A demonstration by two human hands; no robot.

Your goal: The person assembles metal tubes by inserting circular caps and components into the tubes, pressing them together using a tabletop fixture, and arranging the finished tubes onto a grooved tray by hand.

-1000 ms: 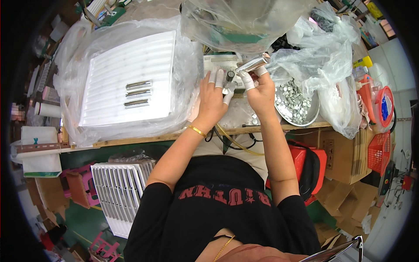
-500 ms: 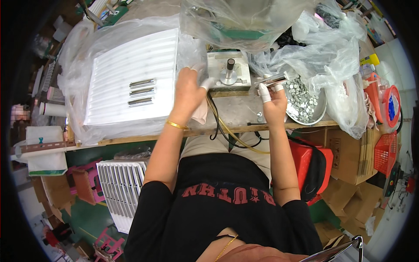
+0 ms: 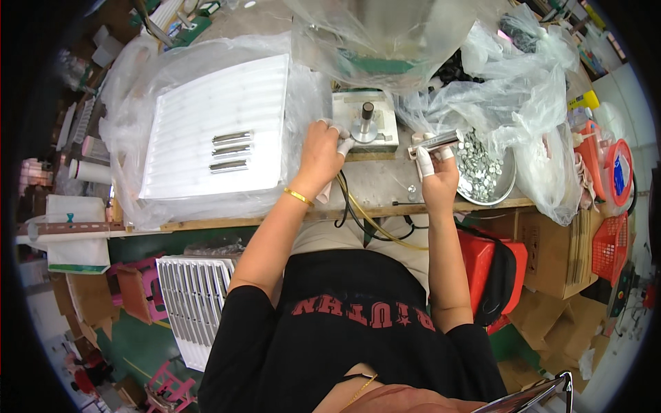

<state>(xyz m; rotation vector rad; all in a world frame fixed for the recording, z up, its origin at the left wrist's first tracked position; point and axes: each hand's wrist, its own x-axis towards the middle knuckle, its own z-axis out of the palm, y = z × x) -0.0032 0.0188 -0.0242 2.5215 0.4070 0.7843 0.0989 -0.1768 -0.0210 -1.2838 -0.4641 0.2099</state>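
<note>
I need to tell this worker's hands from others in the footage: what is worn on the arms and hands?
Both forearms are bare below short black sleeves. The left hand has a thin gold bangle at the wrist and white tape on a fingertip. The right hand has white tape wrapped around fingers. No gloves or watch show.

Left hand (image 3: 322, 153): now off the metal tube (image 3: 435, 142), fingertips at the press block's (image 3: 365, 122) near-left corner.
Right hand (image 3: 436, 172): alone holds the tube, drawn back right, beside the bowl of metal caps (image 3: 487, 172).
</note>
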